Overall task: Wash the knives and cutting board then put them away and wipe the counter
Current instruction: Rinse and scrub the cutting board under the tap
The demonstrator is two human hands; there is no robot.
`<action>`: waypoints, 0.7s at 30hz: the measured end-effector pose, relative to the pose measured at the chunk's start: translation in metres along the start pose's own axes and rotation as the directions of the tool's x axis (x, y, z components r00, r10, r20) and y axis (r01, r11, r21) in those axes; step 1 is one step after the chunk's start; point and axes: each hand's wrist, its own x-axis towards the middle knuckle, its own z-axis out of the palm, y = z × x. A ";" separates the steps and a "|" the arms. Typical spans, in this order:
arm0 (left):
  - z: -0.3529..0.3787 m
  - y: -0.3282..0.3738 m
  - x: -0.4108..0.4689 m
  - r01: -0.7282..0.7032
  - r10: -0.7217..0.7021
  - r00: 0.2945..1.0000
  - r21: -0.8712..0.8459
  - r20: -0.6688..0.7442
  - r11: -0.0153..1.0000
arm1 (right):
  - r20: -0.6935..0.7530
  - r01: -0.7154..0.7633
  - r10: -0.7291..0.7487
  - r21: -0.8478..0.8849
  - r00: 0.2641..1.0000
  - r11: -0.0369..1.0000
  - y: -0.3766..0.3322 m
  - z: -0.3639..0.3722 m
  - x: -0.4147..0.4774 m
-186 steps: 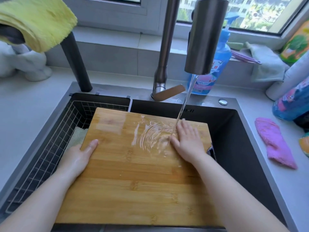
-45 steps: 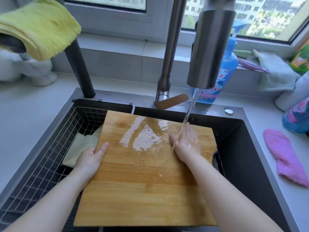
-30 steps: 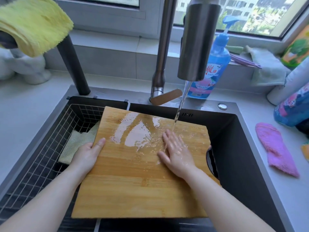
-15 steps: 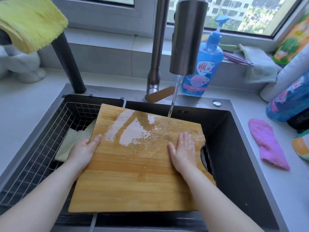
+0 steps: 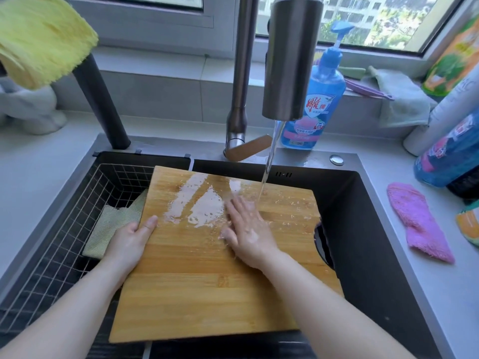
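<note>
Rinsing step, board face. Rectangular bamboo cutting board [image 5: 207, 294] lies across the black sink [image 5: 363, 255], far edge toward the faucet, left side over the white wire basket [image 5: 64, 229]. It is judged to be placed there so run-off falls into the basin; tilt cannot be told. Thin water stream [image 5: 268, 164] from the steel cylindrical spout [image 5: 290, 55] lands on the board's far half, just beside the right hand [image 5: 246, 229]. Right hand: palm down on the wet patch, fingers straight and close together, a pose suited to rubbing water over the surface. Left hand [image 5: 129, 242]: thumb on top of the board's left edge, other fingers hidden beneath. It clamps that edge, presumably to steady the board against the rubbing. Near half of the board looks dry. Folded pale green cloth [image 5: 114, 224] sits in the basket, partly under the board. Pink fluffy cloth [image 5: 417, 224] lies on the grey counter [image 5: 440, 294], apart from the sink, likely for wiping later. Blue pump soap bottle [image 5: 316, 99] stands behind the spout. No knives visible.
</note>
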 end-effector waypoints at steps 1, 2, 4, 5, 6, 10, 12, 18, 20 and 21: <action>0.000 0.000 0.000 0.001 -0.001 1.000 -0.002 0.005 1.000 | 0.001 0.063 -0.063 -0.046 0.998 0.997 0.000 0.000 0.002; 0.001 0.000 0.000 0.001 -0.001 1.000 -0.006 0.010 1.000 | -0.018 0.036 -0.037 -0.075 0.999 0.997 0.010 -0.003 0.008; 0.001 -0.001 0.000 -0.002 0.002 1.000 -0.020 0.007 1.000 | -0.082 -0.218 0.217 -0.006 0.973 0.976 0.038 -0.013 0.016; 0.001 -0.002 0.000 -0.005 0.005 1.000 -0.030 0.004 1.000 | -0.104 -0.353 0.354 0.034 0.929 0.935 0.053 -0.017 0.017; 0.001 -0.002 0.000 -0.009 0.009 1.000 -0.043 0.006 0.999 | -0.101 -0.448 0.451 0.051 0.887 0.893 0.060 -0.018 0.017; 0.001 0.000 -0.003 -0.017 0.019 1.000 -0.093 0.019 0.995 | -0.072 -0.297 0.297 0.014 0.952 0.955 0.031 -0.001 0.012; 0.001 0.000 -0.004 -0.019 0.022 0.999 -0.115 0.027 0.993 | -0.053 -0.108 0.106 -0.054 0.993 0.993 0.021 0.006 0.008; 0.001 0.000 -0.002 -0.017 0.021 0.999 -0.101 0.040 0.995 | -0.098 -0.463 0.468 0.069 0.878 0.884 0.065 -0.009 0.007; 0.003 0.003 -0.002 -0.023 0.026 0.999 -0.086 0.034 0.996 | -0.081 -0.441 0.443 0.043 0.893 0.897 0.045 -0.001 0.004; 0.005 0.004 -0.003 -0.027 0.029 0.999 -0.076 0.030 0.997 | -0.073 -0.336 0.337 0.032 0.939 0.941 0.028 0.006 0.000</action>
